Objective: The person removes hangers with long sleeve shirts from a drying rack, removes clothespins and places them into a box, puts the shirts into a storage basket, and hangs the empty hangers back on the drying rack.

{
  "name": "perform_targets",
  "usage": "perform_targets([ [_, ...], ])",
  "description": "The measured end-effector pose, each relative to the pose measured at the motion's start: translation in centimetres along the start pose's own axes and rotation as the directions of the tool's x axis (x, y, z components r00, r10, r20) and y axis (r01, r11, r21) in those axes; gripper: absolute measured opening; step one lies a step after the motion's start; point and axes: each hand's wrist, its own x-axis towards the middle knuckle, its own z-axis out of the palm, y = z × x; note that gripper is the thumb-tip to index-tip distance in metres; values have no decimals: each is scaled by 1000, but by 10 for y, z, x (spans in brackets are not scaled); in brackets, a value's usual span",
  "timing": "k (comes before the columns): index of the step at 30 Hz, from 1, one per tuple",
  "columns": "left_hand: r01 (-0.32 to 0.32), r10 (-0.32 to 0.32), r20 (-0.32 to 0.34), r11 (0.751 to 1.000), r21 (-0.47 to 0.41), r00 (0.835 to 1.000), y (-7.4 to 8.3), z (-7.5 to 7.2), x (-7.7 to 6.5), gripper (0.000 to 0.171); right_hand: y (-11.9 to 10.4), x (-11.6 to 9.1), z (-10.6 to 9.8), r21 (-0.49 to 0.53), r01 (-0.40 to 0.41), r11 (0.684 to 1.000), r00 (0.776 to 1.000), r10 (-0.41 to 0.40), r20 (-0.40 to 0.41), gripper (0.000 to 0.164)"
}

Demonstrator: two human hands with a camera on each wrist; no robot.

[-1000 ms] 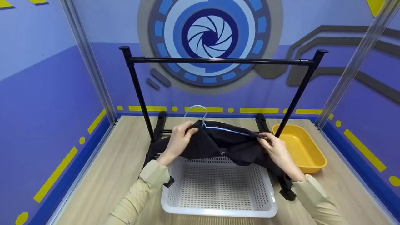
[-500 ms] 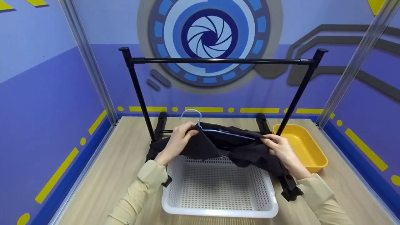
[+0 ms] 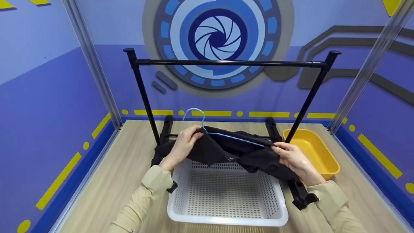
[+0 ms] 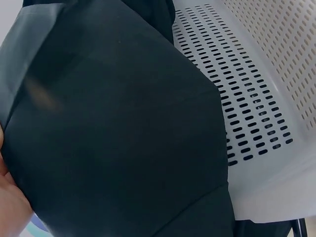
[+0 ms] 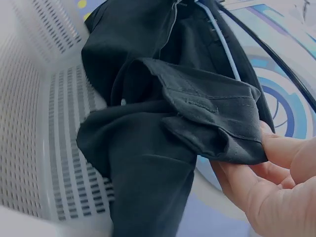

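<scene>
A black garment (image 3: 210, 150) is stretched between both hands above a white basket (image 3: 228, 218). Its cloth partly covers a light blue clothes hanger (image 3: 234, 137), whose hook (image 3: 194, 110) stands up free at the left. My left hand (image 3: 185, 142) pinches the garment's edge right beside the hook's base; the hanger's left part is hidden by cloth. At the hanger's other end, my right hand (image 3: 292, 158) pinches the garment between thumb and fingers. The right wrist view shows a stitched, folded band (image 5: 212, 106) of the garment at these fingertips, with the hanger bar running into the cloth.
A black garment rack (image 3: 226, 63) stands over the work, its top bar beyond and above the hands. Its right foot (image 3: 302, 194) lies near my right sleeve. A yellow tub (image 3: 318, 152) sits at the right. Printed walls enclose the wooden table (image 3: 106, 181).
The hanger's hook has shifted left, dipping and then rising again. My right hand has moved slightly right and down along the garment. The left hand has barely moved.
</scene>
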Motion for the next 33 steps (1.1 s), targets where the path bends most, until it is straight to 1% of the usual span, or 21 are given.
perform_targets([
  [3, -6, 6, 6, 999, 34, 1000, -1, -2, 0, 15, 0, 0, 0, 67, 4, 998, 998, -8, 65, 21],
  [5, 4, -5, 12, 997, 71, 1000, -1, -2, -1, 26, 1, 0, 0, 109, 2, 994, 994, -14, 105, 23],
  [7, 33, -35, 21, 994, 105, 999, -2, -3, -3, 41, 2, 0, 0, 149, -1, 989, 988, -22, 153, 27],
  [9, 74, -78, 29, 989, 127, 997, -2, -4, -4, 55, 3, 1, -1, 193, -5, 981, 978, -36, 207, 31],
  [11, 117, -123, 33, 984, 134, 992, -2, -4, -5, 62, 5, 2, 0, 239, -14, 971, 966, -48, 253, 35],
  [12, 139, -144, 34, 982, 125, 989, -3, -4, -5, 62, 6, 3, 1, 260, -19, 965, 959, -56, 277, 37],
  [14, 172, -176, 26, 979, 111, 984, -4, -4, -5, 57, 9, 4, 4, 297, -27, 955, 946, -72, 316, 39],
  [18, 213, -214, 5, 974, 72, 977, -7, -4, -7, 39, 14, 5, 12, 327, -27, 944, 933, -93, 347, 41],
  [23, 228, -228, 7, 973, 39, 974, -13, -3, -9, 28, 21, 6, 19, 342, 1, 940, 933, -124, 337, 40],
  [29, 222, -221, -19, 971, 87, 975, -17, -2, -8, 24, 25, 8, 25, 345, 27, 938, 946, -135, 294, 42],
  [33, 215, -214, -23, 971, 105, 977, -19, -1, -7, 25, 27, 10, 26, 368, 28, 929, 944, -145, 295, 46],
])
